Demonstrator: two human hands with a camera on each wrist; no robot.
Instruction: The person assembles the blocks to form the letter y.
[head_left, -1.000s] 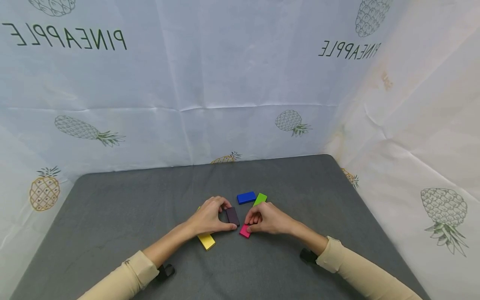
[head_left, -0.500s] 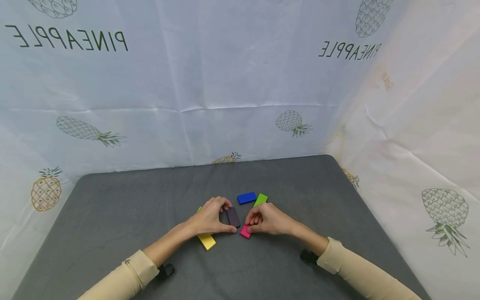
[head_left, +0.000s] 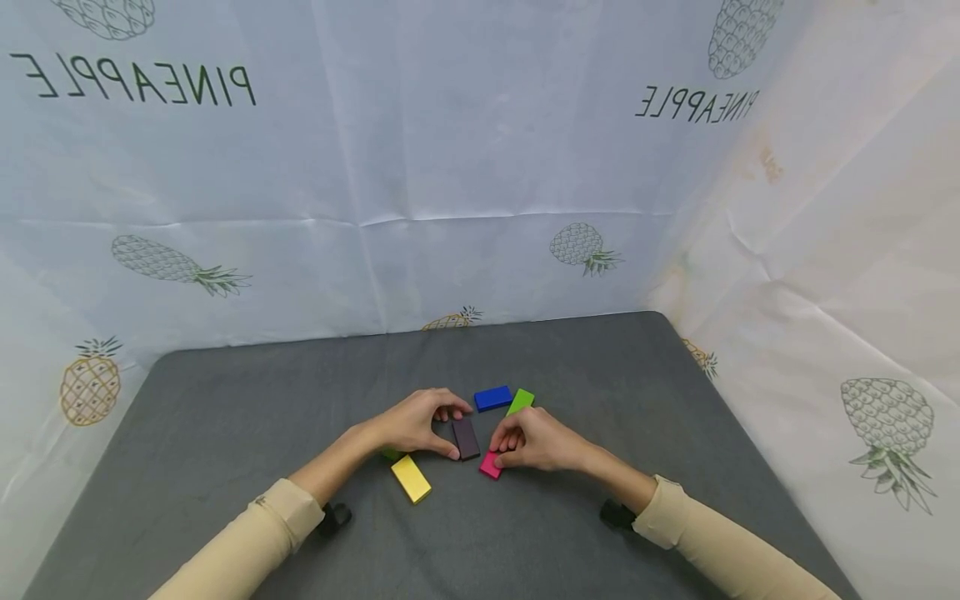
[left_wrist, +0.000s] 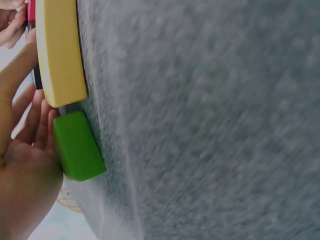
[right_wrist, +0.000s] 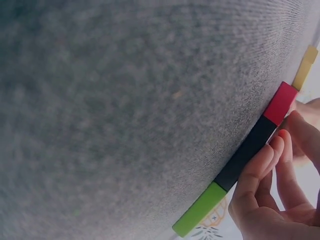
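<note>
My left hand (head_left: 416,422) is bent around the dark purple-black block (head_left: 466,439), its thumb tip by the near left corner and its fingertips just beyond the far end. Any contact is hard to tell. Beside the palm lie a yellow block (head_left: 411,479) and a green block (left_wrist: 78,146), mostly covered in the head view. My right hand (head_left: 542,439) pinches a pink-red block (head_left: 491,465) between thumb and fingers. The right wrist view shows a dark block (right_wrist: 247,150) between the red block (right_wrist: 281,104) and a lime green block (right_wrist: 200,210).
A blue block (head_left: 492,398) lies beyond the hands, beside the lime green block (head_left: 521,402). All rest on a grey cloth-covered table (head_left: 285,400). White pineapple-print curtain (head_left: 450,150) stands behind and at the sides. Both wrists wear black cameras (head_left: 333,518).
My left hand has shifted up and left, its thumb sliding away from the dark block's near end, uncovering more of the yellow block. The right hand stays on the pink-red block.
</note>
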